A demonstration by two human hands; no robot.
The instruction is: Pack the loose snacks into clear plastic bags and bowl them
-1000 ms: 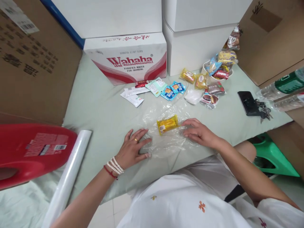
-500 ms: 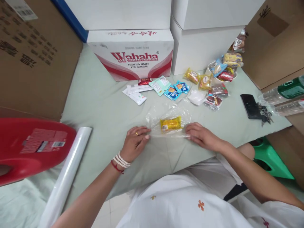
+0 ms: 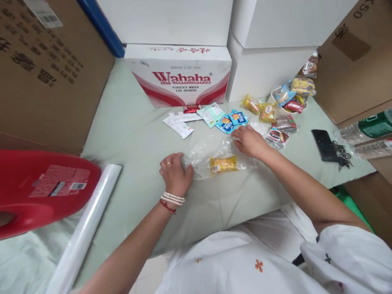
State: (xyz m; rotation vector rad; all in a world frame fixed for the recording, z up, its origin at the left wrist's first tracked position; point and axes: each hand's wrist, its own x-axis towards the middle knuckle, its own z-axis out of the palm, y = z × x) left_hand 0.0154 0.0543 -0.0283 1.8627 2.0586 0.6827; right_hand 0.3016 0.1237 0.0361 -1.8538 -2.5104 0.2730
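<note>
A sheet of clear plastic wrap (image 3: 202, 157) lies crumpled on the cloth-covered table, partly over a small yellow-packaged snack (image 3: 224, 164). At the wrap's left edge rests my left hand (image 3: 176, 174), thumb spread from the curled fingers and touching the film. My right hand (image 3: 250, 141) has its fingertips pinched together at the far right part of the wrap, close to the blue snack packets (image 3: 237, 117). Its fingers seem to hold the film's edge, though the grip is partly hidden. Beside that hand is a white, partly covered packet (image 3: 260, 127).
Behind stands a Wahaha water carton (image 3: 183, 77). Snacks fill a white bowl (image 3: 303, 107) at the back right. A black phone-like item (image 3: 323, 145) with keys and plastic bottles (image 3: 364, 126) are right. Left are a red container (image 3: 45, 183) and a white roll (image 3: 85, 228).
My right hand has moved away from me, from the wrap's near right edge to its far side. The near edge is folded over the yellow snack. My left thumb has spread.
</note>
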